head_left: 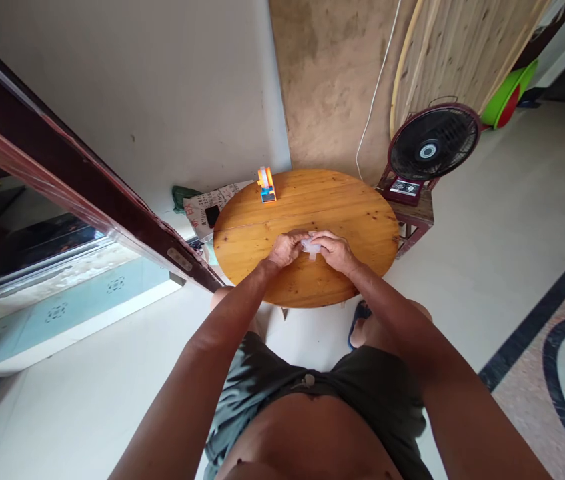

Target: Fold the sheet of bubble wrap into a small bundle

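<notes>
My left hand (287, 248) and my right hand (333, 249) meet over the round wooden table (252, 233). Between them is a small, pale, translucent piece that looks like thin plastic (311, 246), its exact kind too small to make out. The fingers of both hands are closed on its two sides. A narrow clear strip hangs from its lower edge toward me. Farther back on the tabletop stands an orange and blue tape dispenser (267, 185), apart from both hands.
To the right, a dark fan (429, 148) stands on a small wooden stool (419, 208). Left of the table lie a printed sack (205, 208) and a black phone-like object (212, 215). A wall rises behind the table, with a white cable (375, 93) hanging down it. A door frame (112, 187) runs along the left.
</notes>
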The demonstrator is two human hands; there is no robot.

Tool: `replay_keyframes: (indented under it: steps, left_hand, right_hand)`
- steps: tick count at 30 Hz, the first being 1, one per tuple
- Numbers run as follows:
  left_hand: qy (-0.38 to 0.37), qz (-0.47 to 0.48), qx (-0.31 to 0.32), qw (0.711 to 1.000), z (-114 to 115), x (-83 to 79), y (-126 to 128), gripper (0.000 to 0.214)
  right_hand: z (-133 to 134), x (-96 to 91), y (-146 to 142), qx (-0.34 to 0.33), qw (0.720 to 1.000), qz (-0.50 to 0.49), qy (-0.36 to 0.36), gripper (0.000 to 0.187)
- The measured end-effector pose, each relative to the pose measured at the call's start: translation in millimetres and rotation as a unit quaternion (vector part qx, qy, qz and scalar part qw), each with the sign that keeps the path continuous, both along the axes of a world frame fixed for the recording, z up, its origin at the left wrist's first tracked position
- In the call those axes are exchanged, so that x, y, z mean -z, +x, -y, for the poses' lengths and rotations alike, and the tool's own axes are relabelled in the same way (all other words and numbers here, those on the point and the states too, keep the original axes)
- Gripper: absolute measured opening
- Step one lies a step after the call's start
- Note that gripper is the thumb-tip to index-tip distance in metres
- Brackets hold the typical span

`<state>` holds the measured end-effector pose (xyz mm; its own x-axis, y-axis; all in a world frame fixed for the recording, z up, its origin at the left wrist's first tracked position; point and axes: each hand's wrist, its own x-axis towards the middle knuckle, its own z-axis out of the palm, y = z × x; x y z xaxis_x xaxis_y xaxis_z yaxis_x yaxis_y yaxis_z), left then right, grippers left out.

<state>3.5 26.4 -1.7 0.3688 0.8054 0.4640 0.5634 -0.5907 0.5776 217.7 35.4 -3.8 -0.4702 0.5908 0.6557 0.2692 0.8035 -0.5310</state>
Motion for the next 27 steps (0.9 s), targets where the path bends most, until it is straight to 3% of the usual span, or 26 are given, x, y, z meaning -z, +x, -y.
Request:
replay_keyframes:
  steps: [6,16,27]
  left_hand:
    - [-0.047,0.040,-0.025,0.998,-24,2.5,2,0.033]
    - [-0.050,0.054,-0.014,0.997,-24,28.7,-5,0.066]
    - [-0.002,0.022,-0.012,1.000,-30,21.0,4,0.047]
  right_hand:
    - [-33,-5.5,-4,0.030,0.998,-0.029,-0.049,0.027]
    - [-53,0.3,-2,0.034,0.996,0.006,-0.084,0.029]
    - [-60,11.3,-1,0.039,0.994,-0.019,-0.098,0.032]
